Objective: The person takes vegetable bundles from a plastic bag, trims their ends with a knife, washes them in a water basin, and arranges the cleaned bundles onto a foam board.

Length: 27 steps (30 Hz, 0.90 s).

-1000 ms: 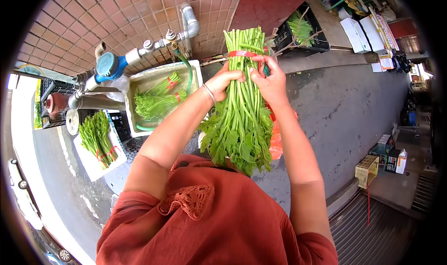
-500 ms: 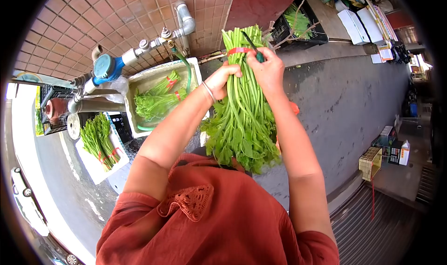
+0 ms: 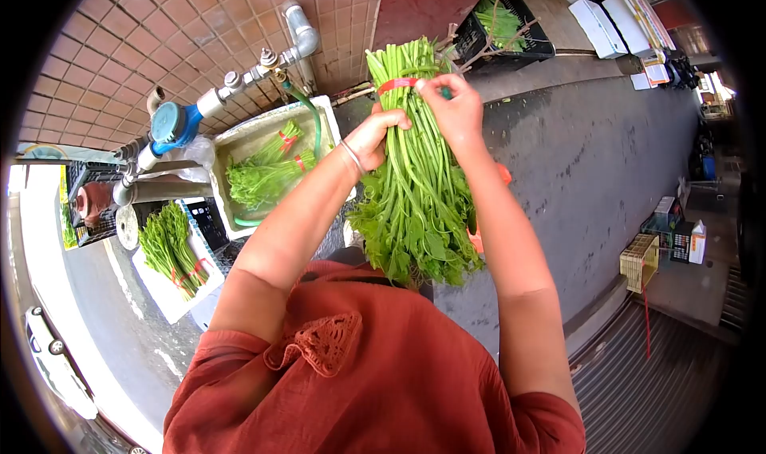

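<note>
Curling its fingers round the bunch at one o'clock from centre, the left hand grips firm-looking stems, likely safer to hold than the soft leaves, while the right hand pinches at the band.

no text, brand, number or sign can be read: the round blue cap on the grey metal pipe and the white-and-orange upright carton are too small or blurred to make out any lettering.
</note>
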{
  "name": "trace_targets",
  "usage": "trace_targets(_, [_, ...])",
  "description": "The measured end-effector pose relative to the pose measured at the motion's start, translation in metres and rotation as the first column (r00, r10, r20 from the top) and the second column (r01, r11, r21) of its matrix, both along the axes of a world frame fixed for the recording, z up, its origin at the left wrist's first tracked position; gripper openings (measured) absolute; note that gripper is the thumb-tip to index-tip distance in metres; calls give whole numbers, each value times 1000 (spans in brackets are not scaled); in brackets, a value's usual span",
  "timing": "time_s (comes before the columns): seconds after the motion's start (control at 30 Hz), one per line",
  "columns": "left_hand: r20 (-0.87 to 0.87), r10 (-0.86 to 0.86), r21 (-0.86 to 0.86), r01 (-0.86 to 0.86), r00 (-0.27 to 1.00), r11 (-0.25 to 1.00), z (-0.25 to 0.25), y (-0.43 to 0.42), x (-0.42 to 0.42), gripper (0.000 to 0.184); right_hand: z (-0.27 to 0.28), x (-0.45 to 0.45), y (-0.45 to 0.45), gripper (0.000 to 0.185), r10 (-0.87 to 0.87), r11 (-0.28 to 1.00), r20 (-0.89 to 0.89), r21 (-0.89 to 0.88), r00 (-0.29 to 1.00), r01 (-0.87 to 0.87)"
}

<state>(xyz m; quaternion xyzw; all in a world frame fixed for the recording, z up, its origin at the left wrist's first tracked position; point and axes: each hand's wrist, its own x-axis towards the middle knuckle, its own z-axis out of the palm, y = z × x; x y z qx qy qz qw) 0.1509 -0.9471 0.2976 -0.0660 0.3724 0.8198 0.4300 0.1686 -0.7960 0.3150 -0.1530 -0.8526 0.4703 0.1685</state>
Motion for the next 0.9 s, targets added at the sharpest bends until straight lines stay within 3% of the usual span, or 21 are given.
trace_targets(0.03, [-49, 32, -42, -34, 998, 999, 4, 2, 2, 49, -1, -6, 4, 18, -175, 982, 45, -63, 983, 178])
trace_targets(0.07, [-66, -12, 50, 15, 998, 999, 4, 3, -1, 60, 3, -7, 10, 19, -292, 942, 19, -167, 956, 291])
trace_targets(0.1, [-67, -13, 53, 16, 998, 998, 5, 3, -1, 60, 9, -5, 17, 25, -327, 918, -10, -241, 945, 315])
trace_targets(0.17, [-225, -40, 25, 47, 973, 999, 9, 0, -1, 63, 24, 0, 33, 29, -391, 851, 146, -319, 909, 418])
trace_targets(0.23, [-334, -104, 109, 147, 937, 983, 18, -5, -4, 64, 43, 19, 43, 31, -190, 789, 227, -543, 955, 286])
trace_targets(0.27, [-343, -133, 141, 191, 930, 971, 21, -9, -5, 64, 42, 22, 44, 31, -131, 869, 230, -441, 964, 224])
trace_targets(0.3, [-357, -161, 175, 235, 920, 956, 24, -10, -7, 64, 40, 24, 43, 31, -134, 870, 228, -439, 964, 224])
trace_targets(0.37, [-382, -120, 180, 201, 916, 963, 30, -12, -4, 63, 39, 27, 31, 32, -26, 854, 145, -511, 989, 98])
trace_targets(0.43, [-382, -110, 141, 175, 918, 974, 31, -11, -6, 63, 50, 26, 14, 33, 22, 735, 56, -678, 998, 22])
trace_targets(0.5, [-290, -47, 26, 56, 956, 998, 44, -11, 6, 63, 48, 29, 1, 34, 104, 728, -61, -676, 993, -118])
trace_targets(0.53, [-347, -23, -2, 23, 938, 1000, 43, -9, 9, 63, 47, 30, -4, 35, 95, 763, -27, -640, 995, -90])
trace_targets(0.57, [-420, -118, -90, 89, 900, 992, 46, -11, 8, 63, 45, 31, -7, 45, 48, 686, -81, -722, 996, -91])
trace_targets(0.67, [-608, -164, -159, 83, 777, 984, 42, -19, 14, 69, 41, 47, -10, 41, 28, 607, -149, -783, 988, -135])
trace_targets(0.7, [-625, -200, -142, 142, 755, 980, 55, -24, 17, 75, 36, 53, -7, 41, 66, 507, -231, -830, 971, -232])
trace_targets(0.73, [-755, -242, -256, 66, 610, 964, 58, -27, 15, 79, 31, 59, -6, 40, 94, 395, -313, -860, 945, -324])
trace_targets(0.8, [-862, -400, -451, -108, 312, 886, 55, -36, 12, 89, 41, 67, -15, 42, 121, 367, -328, -862, 937, -350])
trace_targets(0.9, [-919, -303, -343, -131, 252, 930, 64, -40, 11, 84, 51, 70, -27, 46, 143, 321, -358, -865, 923, -386])
